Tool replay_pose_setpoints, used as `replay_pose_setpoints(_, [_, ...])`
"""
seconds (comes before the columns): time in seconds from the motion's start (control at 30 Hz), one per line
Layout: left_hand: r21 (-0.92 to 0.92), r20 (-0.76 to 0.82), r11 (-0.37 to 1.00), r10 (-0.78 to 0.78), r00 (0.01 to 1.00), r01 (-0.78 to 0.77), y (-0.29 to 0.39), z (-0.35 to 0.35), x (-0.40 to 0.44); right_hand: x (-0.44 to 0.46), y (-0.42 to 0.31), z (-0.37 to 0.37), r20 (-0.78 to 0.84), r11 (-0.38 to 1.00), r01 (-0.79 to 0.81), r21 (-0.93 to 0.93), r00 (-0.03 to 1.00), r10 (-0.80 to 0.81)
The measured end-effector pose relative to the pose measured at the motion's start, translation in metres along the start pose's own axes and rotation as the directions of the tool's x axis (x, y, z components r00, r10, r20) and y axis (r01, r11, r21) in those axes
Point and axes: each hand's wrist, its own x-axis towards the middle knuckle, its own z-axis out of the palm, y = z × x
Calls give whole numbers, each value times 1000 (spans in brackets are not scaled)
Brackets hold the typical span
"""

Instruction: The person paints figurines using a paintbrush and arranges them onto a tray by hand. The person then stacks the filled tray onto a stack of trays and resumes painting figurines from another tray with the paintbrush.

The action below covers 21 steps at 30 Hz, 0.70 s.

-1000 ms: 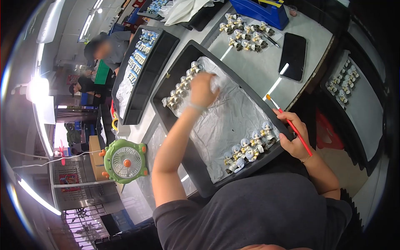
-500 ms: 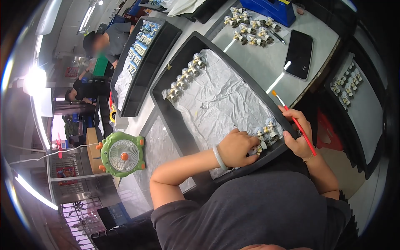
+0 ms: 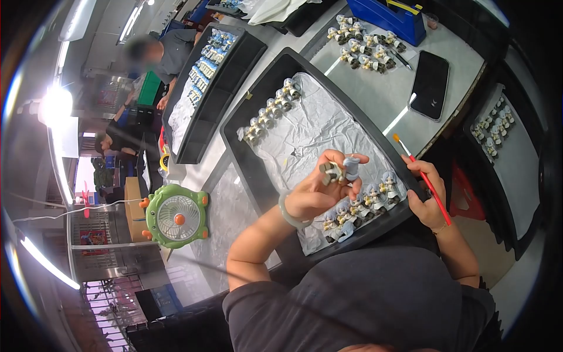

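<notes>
My left hand point(image 3: 314, 190), with a pale bangle at its wrist, is raised above the dark tray point(image 3: 249, 190). Its fingers grip a small figurine point(image 3: 351, 169) with light blue hair and a pale body, tilted sideways. Just below, a row of similar figurines point(image 3: 359, 205) rests on crumpled white paper point(image 3: 316, 132) along the tray's near side. My right hand point(image 3: 429, 202) is closed around a thin red paintbrush point(image 3: 433, 189), its orange-brown bristles pointing up and away, beside the tray's right corner. Another figurine row point(image 3: 271, 112) lines the tray's far side.
Loose figurines point(image 3: 365, 46), a black phone point(image 3: 430, 85) and a blue dispenser point(image 3: 393, 24) occupy the table beyond. A green fan point(image 3: 177, 218) stands left. Another tray point(image 3: 226, 76) holds blue-haired figurines; a further tray point(image 3: 528, 170) is at right. A co-worker point(image 3: 176, 53) sits farther off.
My left hand has lifted from the near figurine row, bringing up one figurine in its fingers. My right hand still holds the paintbrush. The whole view has shifted slightly.
</notes>
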Motion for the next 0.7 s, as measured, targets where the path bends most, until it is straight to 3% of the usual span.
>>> replay_pose_setpoints(0.1, [93, -199, 996, 12, 980, 7, -3, 15, -4, -1, -1, -3, 18, 998, -29, -62, 999, 30])
replay_pose_setpoints(0.23, [373, -95, 926, 94, 991, -52, -4, 14, -8, 0, 2, 2, -15, 999, 29, -29, 999, -30])
replay_pose_setpoints(0.27, [311, -9, 944, 116, 993, -108, -5, 14, -7, 0, 3, 2, -16, 999, 27, -25, 1000, -27])
replay_pose_setpoints(0.37, [306, -101, 948, 120, 988, -84, -7, 23, -8, 0, 2, 0, -10, 999, 17, -36, 1000, -17])
replay_pose_setpoints(0.5, [504, -43, 859, 128, 991, -90, -8, 22, -9, 0, 2, 1, -9, 999, 19, -41, 1000, -19])
replay_pose_setpoints(0.57, [625, -13, 774, 144, 990, -105, -11, 18, -10, 1, 1, 1, -15, 997, 47, -55, 999, -48])
replay_pose_setpoints(0.63, [868, 3, 489, 167, 986, -86, -7, 18, -13, 2, 1, 2, -18, 996, 66, -66, 998, -67])
replay_pose_setpoints(0.7, [984, 5, 177, 178, 984, -37, -1, 21, -15, 2, 2, 2, -18, 994, 76, -74, 997, -78])
